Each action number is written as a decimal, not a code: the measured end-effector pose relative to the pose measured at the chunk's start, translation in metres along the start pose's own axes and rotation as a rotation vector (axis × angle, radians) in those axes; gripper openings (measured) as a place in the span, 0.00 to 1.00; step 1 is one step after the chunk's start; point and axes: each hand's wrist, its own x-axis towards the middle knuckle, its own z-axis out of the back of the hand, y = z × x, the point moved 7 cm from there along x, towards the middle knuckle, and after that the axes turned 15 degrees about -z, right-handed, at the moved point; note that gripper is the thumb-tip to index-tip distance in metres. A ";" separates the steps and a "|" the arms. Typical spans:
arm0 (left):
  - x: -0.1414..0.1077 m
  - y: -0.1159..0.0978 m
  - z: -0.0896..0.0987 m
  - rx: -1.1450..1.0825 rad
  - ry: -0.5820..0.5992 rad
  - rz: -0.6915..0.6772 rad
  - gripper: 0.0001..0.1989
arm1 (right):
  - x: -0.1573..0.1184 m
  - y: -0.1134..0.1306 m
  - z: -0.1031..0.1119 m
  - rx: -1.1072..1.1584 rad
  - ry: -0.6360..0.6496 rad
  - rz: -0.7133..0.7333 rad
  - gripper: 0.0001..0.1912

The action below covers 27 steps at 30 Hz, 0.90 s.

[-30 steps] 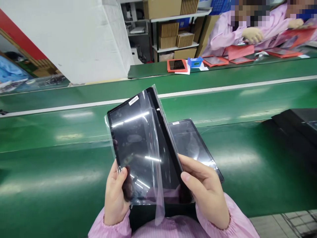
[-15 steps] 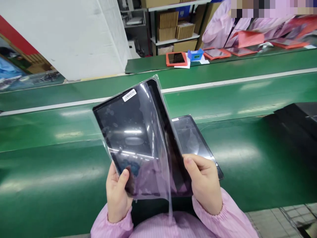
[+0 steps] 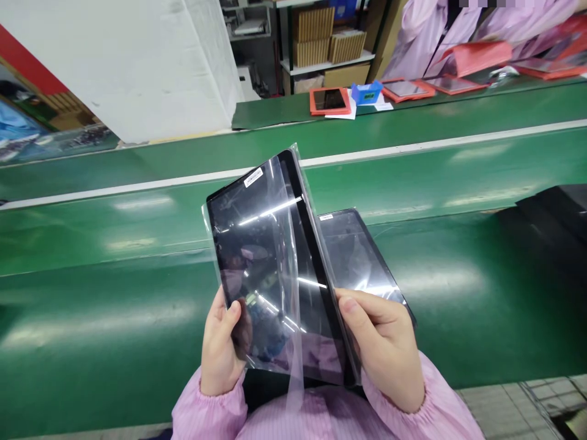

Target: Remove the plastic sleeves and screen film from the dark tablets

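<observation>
Between my two hands is a black tablet [image 3: 257, 263] in a clear plastic sleeve, tilted above the green work surface. A white barcode label [image 3: 253, 178] sits near its top edge. The loose plastic film [image 3: 296, 366] folds down over the screen and hangs past the lower edge. My left hand [image 3: 223, 345] is closed on the lower left side, thumb on the front. At the right edge, my right hand [image 3: 383, 339] pinches the tablet between thumb and fingers. A second tablet [image 3: 358, 250] with a white label lies behind, partly hidden by the held one and my right hand.
A green bench [image 3: 114, 342] spans the view, with a white strip [image 3: 403, 148] across it. Black sheet material [image 3: 554, 232] lies at right. Beyond are a tablet in an orange case [image 3: 329, 102], a blue holder [image 3: 367, 93], a white pillar [image 3: 137, 67] and a person in pink [image 3: 422, 43].
The held tablet has turned, its right side edge now facing me more and its left corner shifted right. Both hands keep their hold. The view has shifted slightly.
</observation>
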 end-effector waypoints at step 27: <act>-0.011 -0.022 0.016 0.168 -0.057 -0.236 0.28 | 0.000 -0.009 -0.008 0.329 0.152 -0.121 0.24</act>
